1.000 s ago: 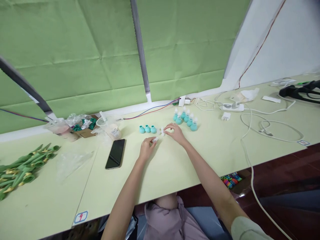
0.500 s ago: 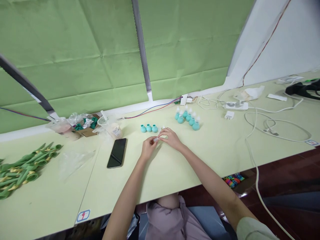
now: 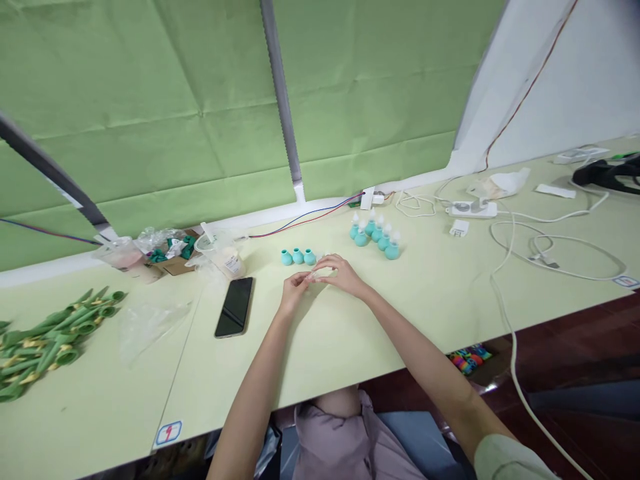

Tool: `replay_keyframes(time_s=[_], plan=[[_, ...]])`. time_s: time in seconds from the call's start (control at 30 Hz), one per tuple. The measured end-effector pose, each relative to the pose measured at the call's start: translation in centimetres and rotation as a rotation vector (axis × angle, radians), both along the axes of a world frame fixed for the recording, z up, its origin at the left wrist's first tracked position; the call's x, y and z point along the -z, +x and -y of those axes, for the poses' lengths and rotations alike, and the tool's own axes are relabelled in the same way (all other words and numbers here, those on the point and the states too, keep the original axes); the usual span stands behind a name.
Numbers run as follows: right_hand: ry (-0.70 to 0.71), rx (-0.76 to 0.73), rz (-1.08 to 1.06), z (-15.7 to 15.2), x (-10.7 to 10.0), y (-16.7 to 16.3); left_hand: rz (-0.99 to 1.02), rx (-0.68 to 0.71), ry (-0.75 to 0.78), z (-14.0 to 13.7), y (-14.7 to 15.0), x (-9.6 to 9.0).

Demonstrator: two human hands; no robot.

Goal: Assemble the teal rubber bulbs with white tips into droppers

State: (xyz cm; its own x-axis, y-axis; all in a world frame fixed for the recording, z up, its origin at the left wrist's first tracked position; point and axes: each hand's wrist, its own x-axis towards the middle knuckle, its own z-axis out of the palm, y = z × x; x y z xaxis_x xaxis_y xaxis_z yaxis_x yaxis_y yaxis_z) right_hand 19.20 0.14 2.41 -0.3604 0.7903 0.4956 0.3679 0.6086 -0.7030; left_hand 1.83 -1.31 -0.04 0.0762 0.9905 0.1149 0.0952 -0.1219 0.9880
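Observation:
My left hand (image 3: 295, 289) and my right hand (image 3: 342, 275) meet over the table, fingertips pinched together on a small translucent whitish piece (image 3: 312, 275). Its kind is too small to make out, and fingers cover part of it. Just beyond my left hand stand three small turquoise pots (image 3: 298, 256) in a row, their mouths facing up. A few pale pieces behind my right fingers are mostly hidden. Farther back on the right, several turquoise pots with white pointed tops (image 3: 384, 241) stand in a cluster.
A black phone (image 3: 235, 307) lies left of my left hand. Behind it are a bagged cup (image 3: 231, 263) and a cardboard box (image 3: 179, 264). Green flower-like stems (image 3: 60, 340) are heaped far left. White cables (image 3: 510, 247), a power strip (image 3: 472, 209) and a charger plug (image 3: 459, 229) lie right.
My right fingers have opened out slightly into a wider arch, with their tips still at the small piece. The left hand has turned a little. The pots have not moved.

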Motion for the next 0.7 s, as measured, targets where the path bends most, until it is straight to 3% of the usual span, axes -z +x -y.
replay_keyframes(time_s=[0.3, 0.47, 0.7], plan=[[-0.155, -0.083, -0.116, 0.1, -0.3, 0.3, 0.090, -0.043, 0.007, 0.5, 0.0, -1.0], [-0.341, -0.196, -0.222, 0.6, -0.2, -0.3, 0.089, -0.062, 0.053, 0.9, -0.2, -1.5], [-0.432, -0.139, -0.248, 0.6, 0.3, -0.5, 0.106, -0.020, 0.074, 0.5, 0.1, -0.6]])
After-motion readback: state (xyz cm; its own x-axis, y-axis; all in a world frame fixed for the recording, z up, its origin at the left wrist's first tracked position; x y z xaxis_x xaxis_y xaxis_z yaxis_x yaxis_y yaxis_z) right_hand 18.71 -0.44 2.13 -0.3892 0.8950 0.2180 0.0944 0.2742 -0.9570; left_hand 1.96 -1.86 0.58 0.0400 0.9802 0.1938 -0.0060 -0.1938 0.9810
